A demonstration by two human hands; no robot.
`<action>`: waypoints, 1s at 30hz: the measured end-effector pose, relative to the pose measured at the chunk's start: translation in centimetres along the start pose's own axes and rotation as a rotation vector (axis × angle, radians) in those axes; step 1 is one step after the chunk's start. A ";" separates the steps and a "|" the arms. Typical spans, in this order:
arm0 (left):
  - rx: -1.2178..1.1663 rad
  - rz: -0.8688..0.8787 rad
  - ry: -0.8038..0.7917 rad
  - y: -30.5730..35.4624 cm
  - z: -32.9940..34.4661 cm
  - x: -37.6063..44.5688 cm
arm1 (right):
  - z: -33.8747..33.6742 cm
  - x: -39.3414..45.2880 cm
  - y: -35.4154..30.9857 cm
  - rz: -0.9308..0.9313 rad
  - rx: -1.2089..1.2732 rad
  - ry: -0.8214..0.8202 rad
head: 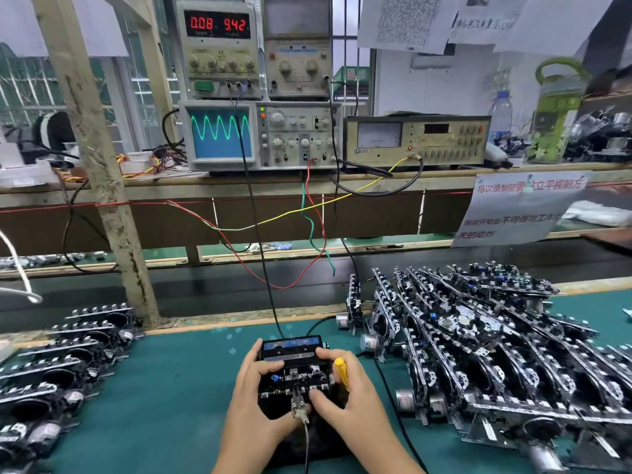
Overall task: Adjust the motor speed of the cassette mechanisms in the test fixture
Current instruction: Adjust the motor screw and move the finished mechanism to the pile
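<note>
Two hands close on a cassette mechanism (294, 369) seated in a black test fixture (301, 436) at the near edge of the green bench mat (178, 388), about midway along it. The left hand (254, 388) grips the mechanism's left side, thumb curled over its top face and fingers out of sight beneath. The right hand (345, 388) holds a yellow-handled screwdriver (341, 371) tucked under its curled fingers (the tip is hidden, so where it points cannot be told), while its thumb presses down near the front edge of the mechanism, just beside a metal clip (299, 407) whose lead runs off the near edge. A blue-labelled cassette (290, 345) sits in the far part of the mechanism, and a black cable (260, 241) rises from it to the instruments.

Many more mechanisms lie in a dense pile (485, 343) over the right half of the mat, and a smaller stacked row (65, 364) lies along its left edge. On the shelf beyond the bench, an oscilloscope (260, 135) shows a green sine trace, a power supply (219, 49) above it reads 0.08 and 9.42 in red digits, and a beige meter unit (417, 140) stands to the right. Red, green and yellow wires (307, 213) hang from the shelf toward the mat.
</note>
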State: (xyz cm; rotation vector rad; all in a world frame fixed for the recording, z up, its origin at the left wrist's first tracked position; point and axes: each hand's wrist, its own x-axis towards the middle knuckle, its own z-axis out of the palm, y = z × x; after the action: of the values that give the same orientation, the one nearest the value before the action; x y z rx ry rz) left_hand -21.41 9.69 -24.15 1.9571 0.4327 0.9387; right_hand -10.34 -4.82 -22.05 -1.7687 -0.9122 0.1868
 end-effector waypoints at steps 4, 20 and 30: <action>-0.021 -0.005 -0.005 -0.1 -0.1 0.0 | 0.1 0.1 0.2 -0.008 -0.005 0.002; 0.345 0.014 -0.386 3.4 -4.4 5.8 | -0.7 0.3 -0.4 -0.079 -0.215 -0.008; 0.623 -0.012 -0.595 6.1 -4.0 11.7 | 0.0 -0.5 -0.6 -0.166 -0.326 0.112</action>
State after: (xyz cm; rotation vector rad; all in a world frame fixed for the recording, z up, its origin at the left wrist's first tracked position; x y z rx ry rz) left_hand -17.22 15.86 -12.59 2.6594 0.4110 0.1696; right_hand -11.00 -5.10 -21.72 -1.9660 -1.0466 -0.1764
